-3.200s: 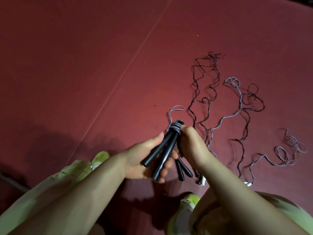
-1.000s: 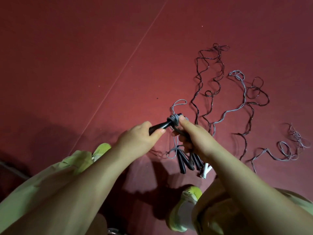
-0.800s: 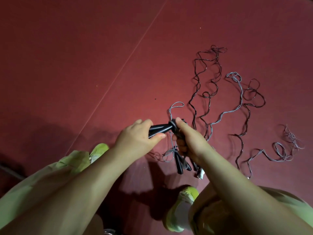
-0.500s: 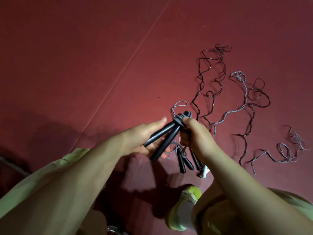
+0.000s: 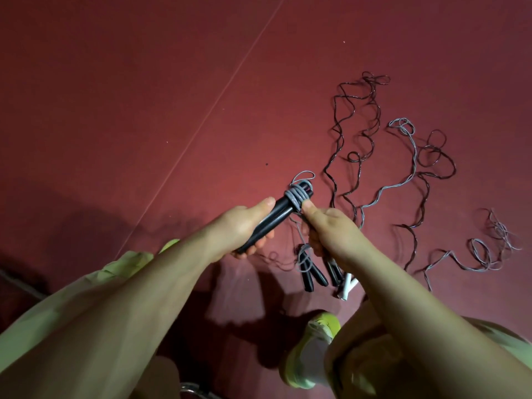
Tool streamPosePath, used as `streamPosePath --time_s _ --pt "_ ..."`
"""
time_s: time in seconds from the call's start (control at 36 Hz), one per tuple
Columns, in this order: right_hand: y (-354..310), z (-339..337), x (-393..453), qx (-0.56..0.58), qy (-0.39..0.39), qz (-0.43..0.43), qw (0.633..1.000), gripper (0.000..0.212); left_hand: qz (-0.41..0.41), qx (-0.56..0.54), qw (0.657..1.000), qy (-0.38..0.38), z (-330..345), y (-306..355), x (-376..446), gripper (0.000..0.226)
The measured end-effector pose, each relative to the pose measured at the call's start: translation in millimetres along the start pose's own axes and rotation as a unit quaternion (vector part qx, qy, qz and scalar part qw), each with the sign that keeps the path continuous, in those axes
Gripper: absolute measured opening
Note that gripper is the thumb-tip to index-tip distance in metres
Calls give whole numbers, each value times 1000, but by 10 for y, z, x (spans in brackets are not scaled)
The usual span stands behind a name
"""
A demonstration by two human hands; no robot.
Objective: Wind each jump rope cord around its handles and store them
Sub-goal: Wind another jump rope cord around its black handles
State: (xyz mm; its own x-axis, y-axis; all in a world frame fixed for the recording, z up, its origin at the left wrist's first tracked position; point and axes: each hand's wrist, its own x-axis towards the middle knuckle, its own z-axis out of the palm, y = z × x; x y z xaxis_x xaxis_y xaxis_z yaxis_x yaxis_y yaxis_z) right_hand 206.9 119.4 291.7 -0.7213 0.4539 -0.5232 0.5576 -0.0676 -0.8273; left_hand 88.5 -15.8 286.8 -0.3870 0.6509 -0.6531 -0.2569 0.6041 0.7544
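Jump rope handles (image 5: 276,216): two black handles held side by side above the floor, tilted, far ends pointing up and right
Grey cord (image 5: 296,197): several turns wound tight around the handles near their far end; small loop sticks out past the tips; a loose strand drops from the wrap down by the right hand
Left hand (image 5: 244,223): wrapped around the lower part of both handles, thumb lying along the top, fingers curled underneath
Right hand (image 5: 331,231): thumb tip pressed against the cord wrap, fingers curled below; pinching the cord at the wrap, rest of grip hidden by the back of the hand
Other black handles (image 5: 311,272): one pair lies on the floor below the right hand, some cord around its top end; another black one just right of it, partly hidden by the wrist
White handles (image 5: 347,287): on floor, just beside the black ones, mostly hidden by the right forearm
Dark cord (image 5: 357,131): loose, wavy, spread over the floor to the upper right
Light grey loose cord (image 5: 408,156): lies across the floor right of the dark one, crosses another dark strand, ends in a tangle at far right
Floor (image 5: 144,96): red mat, thin pale seam line runs diagonally
Shoes (image 5: 313,352): yellow-green, right one in view bottom centre, tip of the other by the left forearm
Clothing (image 5: 57,312): pale green, over both legs
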Motion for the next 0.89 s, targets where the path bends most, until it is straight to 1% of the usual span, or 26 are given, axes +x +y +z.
streamPosePath --time_s 0.08,0.14,0.22,0.25,0.33,0.39,0.44,0.5,0.58,0.64,0.67,0.69,0.75,0.81,0.83,0.89 --pt "-23 -5 -9 -5 18 -15 1000 50 28 38 998 39 4 -1 43 54" --pt "-30 2 -8 13 8 -13 1000 53 52 108 990 78 -18 -29 79 54" --pt "-8 15 5 27 -6 20 999 64 89 201 967 128 -51 -69 93 61" --pt "3 12 5 29 -10 29 999 67 97 226 959 139 -46 -70 80 58" --pt "-7 36 13 24 -18 50 998 74 120 267 942 165 -37 -75 44 41" --pt "-27 53 5 22 -4 58 998 69 144 280 933 175 -20 -80 23 37" --pt "-49 63 -4 33 14 58 998 58 170 276 928 183 -5 -85 20 33" --pt "-63 74 -15 48 25 49 997 47 178 264 931 179 10 -88 21 31" --pt "-77 90 -35 40 35 25 998 41 166 251 940 159 6 -78 19 32" --pt "-88 91 -51 43 34 9 998 38 136 234 955 121 -11 -81 34 31" --pt "-93 87 -55 48 36 5 998 37 115 219 965 86 -17 -74 34 31" --pt "-97 80 -61 54 37 0 998 38 94 187 977 43 -15 -67 32 32" --pt "-101 66 -64 68 32 -21 997 36 35 70 995 -55 10 -33 -4 30" --pt "-109 55 -73 85 18 -42 995 31 -36 -32 989 -138 14 -13 -36 46" --pt "-121 52 -83 90 9 -50 995 29 -60 -58 980 -179 6 -6 -50 56" --pt "-138 44 -90 103 -7 -63 993 29 -82 -134 954 -254 -17 17 -73 73"
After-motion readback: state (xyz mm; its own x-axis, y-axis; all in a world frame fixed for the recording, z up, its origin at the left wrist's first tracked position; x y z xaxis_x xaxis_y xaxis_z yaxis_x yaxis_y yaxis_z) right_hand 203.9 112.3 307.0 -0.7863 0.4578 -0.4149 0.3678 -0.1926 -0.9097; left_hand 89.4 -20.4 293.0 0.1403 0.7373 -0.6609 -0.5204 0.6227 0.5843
